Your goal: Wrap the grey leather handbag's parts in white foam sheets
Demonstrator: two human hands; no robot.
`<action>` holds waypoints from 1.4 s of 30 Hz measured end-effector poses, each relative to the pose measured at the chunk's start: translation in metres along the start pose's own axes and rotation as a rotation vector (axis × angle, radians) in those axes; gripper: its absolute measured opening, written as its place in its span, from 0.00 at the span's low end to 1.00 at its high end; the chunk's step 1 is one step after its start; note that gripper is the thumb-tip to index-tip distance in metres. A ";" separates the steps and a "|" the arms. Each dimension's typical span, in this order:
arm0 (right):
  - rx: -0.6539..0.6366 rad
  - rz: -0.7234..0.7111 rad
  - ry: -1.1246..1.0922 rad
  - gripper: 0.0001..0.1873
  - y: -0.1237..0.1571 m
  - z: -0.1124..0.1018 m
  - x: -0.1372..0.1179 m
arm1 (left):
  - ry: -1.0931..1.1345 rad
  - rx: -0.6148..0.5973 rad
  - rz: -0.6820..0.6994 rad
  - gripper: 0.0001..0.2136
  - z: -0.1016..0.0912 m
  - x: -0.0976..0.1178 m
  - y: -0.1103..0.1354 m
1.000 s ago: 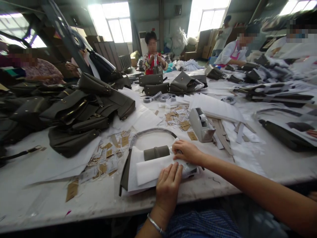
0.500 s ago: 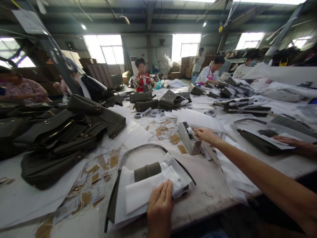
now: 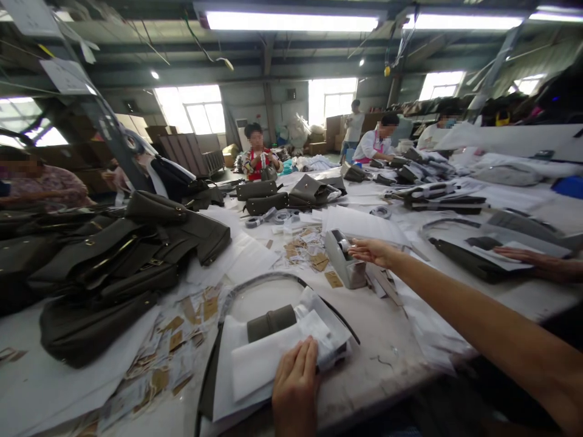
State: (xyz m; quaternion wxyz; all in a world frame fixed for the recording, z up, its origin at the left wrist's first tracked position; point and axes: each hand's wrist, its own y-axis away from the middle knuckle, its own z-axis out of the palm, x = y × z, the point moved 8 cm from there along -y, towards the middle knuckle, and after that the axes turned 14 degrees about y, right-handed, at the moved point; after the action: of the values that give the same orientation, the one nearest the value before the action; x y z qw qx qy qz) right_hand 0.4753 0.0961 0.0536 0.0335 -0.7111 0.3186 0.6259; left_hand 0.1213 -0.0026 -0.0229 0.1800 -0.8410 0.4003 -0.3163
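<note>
- Two bare hands work at a white table (image 3: 392, 340).
- Left hand (image 3: 295, 383) lies flat, fingers together, pressing white wrapping paper (image 3: 266, 361) over an olive-grey leather strap piece (image 3: 271, 321), near centre.
- Right hand (image 3: 371, 250) reaches far right, fingers loosely open, touching a grey tape dispenser (image 3: 344, 267).

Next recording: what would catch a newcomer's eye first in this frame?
Most likely the right hand stretched out to the grey tape dispenser at the table's middle, its fingers at the roll. Close to the near edge, the left hand lies flat on white wrapping paper folded around a dark olive bag part. To the left a heap of dark olive handbags fills the table.
</note>
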 end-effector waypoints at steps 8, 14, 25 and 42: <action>0.103 -0.024 0.043 0.14 0.092 -0.010 0.057 | -0.008 0.018 0.011 0.28 -0.009 0.005 -0.004; 0.233 -0.058 0.271 0.16 0.081 -0.008 0.103 | -0.020 0.063 0.042 0.24 -0.018 0.012 -0.009; 0.365 -0.350 1.051 0.12 0.071 -0.030 0.056 | -0.006 0.077 0.029 0.22 -0.019 0.014 -0.009; -0.517 -1.217 1.396 0.14 0.202 0.090 -0.013 | 0.028 0.033 -0.019 0.19 -0.022 0.016 -0.012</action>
State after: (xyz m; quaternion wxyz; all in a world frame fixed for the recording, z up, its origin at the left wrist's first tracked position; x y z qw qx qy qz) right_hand 0.2970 -0.0189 0.1169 -0.0026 -0.9524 -0.3046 -0.0121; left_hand 0.1212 -0.0088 0.0064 0.1852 -0.8373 0.3892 -0.3363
